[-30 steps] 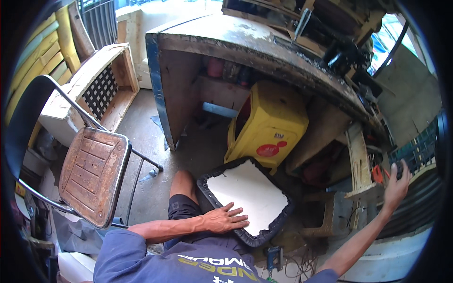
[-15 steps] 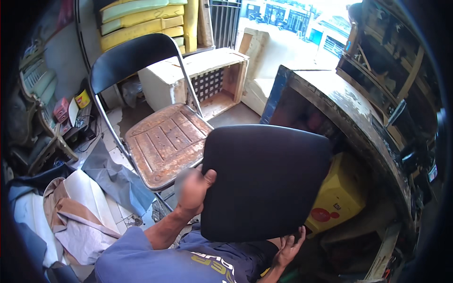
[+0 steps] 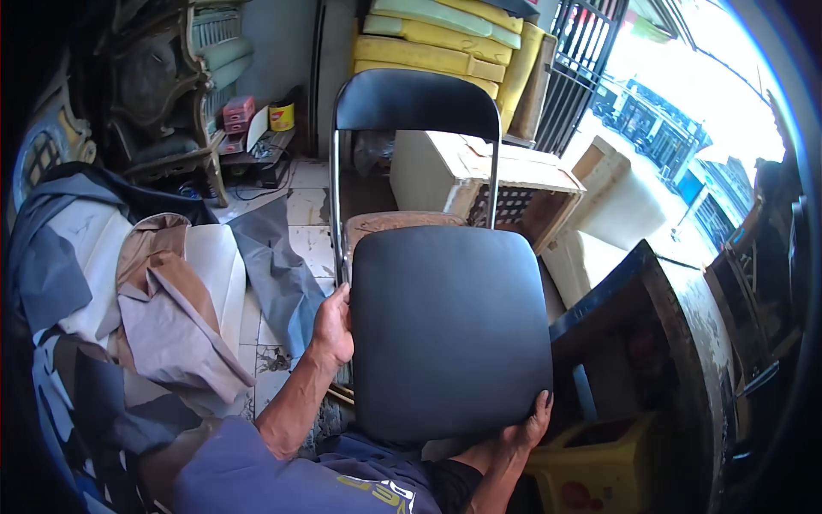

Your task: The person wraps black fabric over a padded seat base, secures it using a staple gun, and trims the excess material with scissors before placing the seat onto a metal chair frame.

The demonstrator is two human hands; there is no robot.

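Between my two hands is a black padded chair seat (image 3: pixel 449 330), its smooth upper face turned toward me. My left hand (image 3: pixel 335 325) is closed on its left edge. The lower right corner rests in my right hand (image 3: pixel 528 426), with fingers curled at the edge and partly hidden behind it. Just beyond stands a metal folding chair with a black backrest (image 3: pixel 417 104). Its rusty seat pan (image 3: pixel 402 221) shows only as a strip above the padded seat, which covers the rest. Whether the padded seat touches the pan I cannot tell.
Draped fabric pieces (image 3: pixel 175 300) lie at the left. Beyond the chair are a whitish box frame (image 3: pixel 428 176) and stacked yellow foam (image 3: pixel 432 51). A worn table (image 3: pixel 685 300) stands at the right, with a yellow plastic stool (image 3: pixel 591 458) below it.
My view has swung left. The padded seat has come round in front of the folding chair and now hides most of its rusty pan. Both hands still hold the seat.
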